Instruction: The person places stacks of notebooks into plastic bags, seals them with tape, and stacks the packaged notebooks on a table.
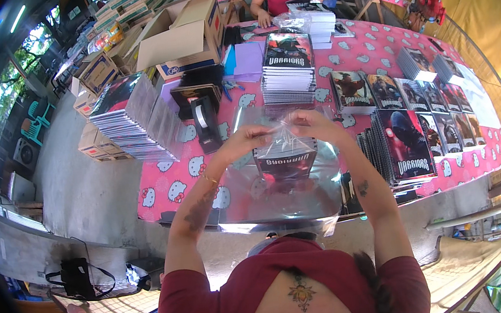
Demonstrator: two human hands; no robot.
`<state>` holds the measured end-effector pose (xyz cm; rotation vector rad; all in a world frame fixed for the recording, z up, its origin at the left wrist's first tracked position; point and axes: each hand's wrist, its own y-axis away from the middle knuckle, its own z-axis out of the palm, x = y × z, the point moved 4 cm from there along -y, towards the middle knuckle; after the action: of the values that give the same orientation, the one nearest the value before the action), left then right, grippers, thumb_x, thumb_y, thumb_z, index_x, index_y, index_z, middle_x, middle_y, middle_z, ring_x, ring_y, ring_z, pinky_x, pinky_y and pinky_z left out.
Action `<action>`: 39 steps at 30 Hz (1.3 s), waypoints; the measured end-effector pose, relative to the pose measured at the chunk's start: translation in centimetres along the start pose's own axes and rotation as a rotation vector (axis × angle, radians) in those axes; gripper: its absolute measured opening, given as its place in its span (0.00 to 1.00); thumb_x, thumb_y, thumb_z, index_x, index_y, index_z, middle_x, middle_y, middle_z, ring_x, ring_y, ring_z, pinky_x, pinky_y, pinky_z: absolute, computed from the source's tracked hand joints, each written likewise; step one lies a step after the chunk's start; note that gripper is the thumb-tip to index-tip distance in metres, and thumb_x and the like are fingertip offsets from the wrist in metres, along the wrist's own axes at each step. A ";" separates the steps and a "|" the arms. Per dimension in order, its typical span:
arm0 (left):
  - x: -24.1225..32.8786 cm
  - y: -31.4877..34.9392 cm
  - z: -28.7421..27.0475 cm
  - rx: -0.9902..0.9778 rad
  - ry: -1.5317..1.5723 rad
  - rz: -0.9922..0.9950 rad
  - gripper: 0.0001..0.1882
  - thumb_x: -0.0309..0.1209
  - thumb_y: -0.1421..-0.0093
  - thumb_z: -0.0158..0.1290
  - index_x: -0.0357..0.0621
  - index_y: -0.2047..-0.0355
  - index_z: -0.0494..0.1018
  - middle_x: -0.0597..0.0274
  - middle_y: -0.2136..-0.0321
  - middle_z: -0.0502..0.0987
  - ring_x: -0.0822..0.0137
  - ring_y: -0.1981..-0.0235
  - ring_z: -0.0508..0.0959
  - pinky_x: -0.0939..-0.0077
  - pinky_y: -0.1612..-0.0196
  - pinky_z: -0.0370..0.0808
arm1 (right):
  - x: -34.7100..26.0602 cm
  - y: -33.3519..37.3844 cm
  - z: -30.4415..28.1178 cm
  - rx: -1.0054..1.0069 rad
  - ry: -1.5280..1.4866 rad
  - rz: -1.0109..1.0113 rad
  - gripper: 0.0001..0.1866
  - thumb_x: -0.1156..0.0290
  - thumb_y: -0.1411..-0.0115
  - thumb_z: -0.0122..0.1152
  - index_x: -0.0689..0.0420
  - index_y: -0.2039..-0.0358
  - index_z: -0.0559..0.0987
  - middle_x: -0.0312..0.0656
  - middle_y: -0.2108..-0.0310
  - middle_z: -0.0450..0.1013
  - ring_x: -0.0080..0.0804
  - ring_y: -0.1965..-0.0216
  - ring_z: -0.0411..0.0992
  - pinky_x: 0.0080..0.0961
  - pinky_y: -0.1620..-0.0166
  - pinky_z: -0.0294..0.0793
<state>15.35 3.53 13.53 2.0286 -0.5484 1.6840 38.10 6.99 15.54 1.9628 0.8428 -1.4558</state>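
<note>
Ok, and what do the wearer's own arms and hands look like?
Short maroon sleeves. The left forearm has a large dark tattoo and a thin gold-toned bracelet near the wrist; the right forearm has a smaller dark tattoo. Left hand and right hand wear no gloves.

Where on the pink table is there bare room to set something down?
Front-left cloth, bordered by the tape dispenser, left notebook stack and clear film. Rear cloth, between the tall middle stack and small far-right stack. Crowded: the centre, where left hand and right hand pinch film, and the right's notebook rows.
</note>
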 end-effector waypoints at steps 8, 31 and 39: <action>4.7 4.7 4.4 0.322 -1.012 0.646 0.21 0.32 0.45 0.62 0.41 0.50 0.76 0.53 0.51 0.77 0.55 0.51 0.77 0.64 0.49 0.74 | -3.6 5.8 4.9 0.433 0.545 -0.216 0.32 0.74 0.50 0.70 0.57 0.43 0.72 0.44 0.53 0.75 0.37 0.52 0.76 0.33 0.52 0.74; 0.6 -3.6 -0.4 -0.147 -0.032 -0.087 0.28 0.45 0.43 0.63 0.36 0.50 0.73 0.59 0.57 0.77 0.70 0.58 0.76 0.73 0.53 0.72 | 0.6 1.5 0.9 0.280 -0.028 0.025 0.27 0.71 0.45 0.70 0.61 0.45 0.74 0.37 0.65 0.77 0.21 0.64 0.73 0.21 0.58 0.73; 0.7 -6.2 -1.4 0.240 0.316 -0.304 0.24 0.45 0.41 0.61 0.40 0.53 0.77 0.61 0.59 0.80 0.70 0.61 0.78 0.77 0.60 0.71 | 0.9 1.6 1.0 0.342 -0.037 0.002 0.25 0.67 0.44 0.70 0.60 0.47 0.76 0.36 0.66 0.77 0.22 0.64 0.73 0.21 0.60 0.72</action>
<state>17.90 9.42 13.92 1.8306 0.0693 1.8931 38.86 5.31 14.52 2.1699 0.6055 -1.7208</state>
